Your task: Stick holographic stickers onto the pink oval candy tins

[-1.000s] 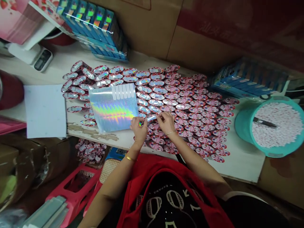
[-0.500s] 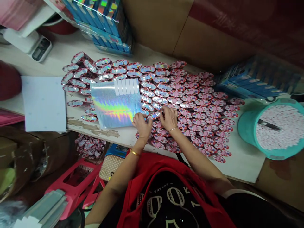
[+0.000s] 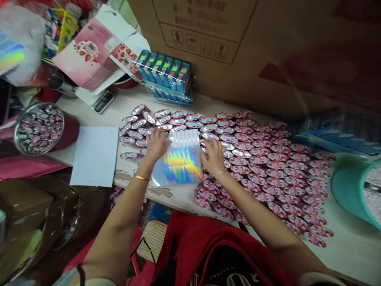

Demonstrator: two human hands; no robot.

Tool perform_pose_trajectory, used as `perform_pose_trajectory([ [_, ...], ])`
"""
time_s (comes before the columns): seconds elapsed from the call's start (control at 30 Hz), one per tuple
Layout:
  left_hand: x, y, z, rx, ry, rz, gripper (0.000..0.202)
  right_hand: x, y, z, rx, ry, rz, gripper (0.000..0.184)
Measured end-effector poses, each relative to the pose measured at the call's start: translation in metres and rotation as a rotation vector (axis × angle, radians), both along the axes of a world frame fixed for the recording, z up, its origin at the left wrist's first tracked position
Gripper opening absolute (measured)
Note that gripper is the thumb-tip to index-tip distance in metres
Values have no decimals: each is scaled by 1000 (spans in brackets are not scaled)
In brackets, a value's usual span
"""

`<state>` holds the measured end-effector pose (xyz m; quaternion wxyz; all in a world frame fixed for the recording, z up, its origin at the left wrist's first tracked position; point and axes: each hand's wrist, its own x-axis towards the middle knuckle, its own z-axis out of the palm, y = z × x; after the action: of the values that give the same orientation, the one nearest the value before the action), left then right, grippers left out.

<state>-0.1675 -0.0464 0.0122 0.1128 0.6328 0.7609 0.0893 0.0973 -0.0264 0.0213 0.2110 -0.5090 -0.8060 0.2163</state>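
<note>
A shiny holographic sticker sheet [image 3: 178,167] lies on the table, with white strip-shaped gaps along its top edge. My left hand [image 3: 157,145] is at the sheet's upper left corner, fingers bent and closed on its edge; whether a single sticker is between the fingertips is too small to tell. Beside the sheet's right edge, my right hand [image 3: 213,157] has its fingers bent and apart, thumb side touching the sheet. Rows of small oval pink-and-red packs [image 3: 276,173] stand around it. Those at the left and middle bear silvery tops [image 3: 179,114]; others show pink round marks.
A white sheet stack [image 3: 94,157] and a pot of packs [image 3: 40,129] are at left. A digital scale [image 3: 104,101], printed pink cartons [image 3: 89,51] and wrapped blue boxes [image 3: 166,75] stand behind. At right is a teal bucket [image 3: 348,190]; a large carton [image 3: 208,28] backs the table.
Both hands have left the pack beside the sheet. My left hand has moved to the sheet's upper left, my right hand to its right edge. The camera view has shifted left.
</note>
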Motion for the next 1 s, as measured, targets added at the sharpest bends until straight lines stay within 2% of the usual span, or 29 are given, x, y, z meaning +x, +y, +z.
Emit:
perform_pose_trajectory([
  [0.07, -13, 1, -9, -23, -19, -66, 32, -39, 13, -1, 6, -26, 69, 35],
  [0.17, -17, -5, -17, 30, -85, -50, 25, -86, 29, -11, 15, -82, 173, 35],
  [0.3, -20, -10, -16, 67, -125, -67, 20, -118, 42, -22, -56, -132, 275, 26],
  [0.53, -20, -10, -13, 149, -177, -173, 22, -130, 51, -24, -99, -171, 261, 27],
  [0.63, -9, -32, -11, 164, -169, -184, 17, -130, 56, -28, -90, -173, 234, 26],
  [0.73, -2, -60, -5, 160, -246, -227, 12, -129, 61, -34, -78, -183, 213, 26],
  [0.8, -3, -70, 1, 212, -322, -167, 13, -128, 63, -35, -78, -186, 207, 27],
  [0.9, -11, -53, 6, 306, -332, 10, 26, -127, 62, -32, -75, -186, 214, 29],
  [0.93, -14, -42, 6, 290, -302, 21, 33, -128, 62, -30, -72, -186, 219, 29],
  [1.0, -19, -16, 3, 188, -221, -43, 42, -129, 60, -25, -71, -189, 230, 29],
])
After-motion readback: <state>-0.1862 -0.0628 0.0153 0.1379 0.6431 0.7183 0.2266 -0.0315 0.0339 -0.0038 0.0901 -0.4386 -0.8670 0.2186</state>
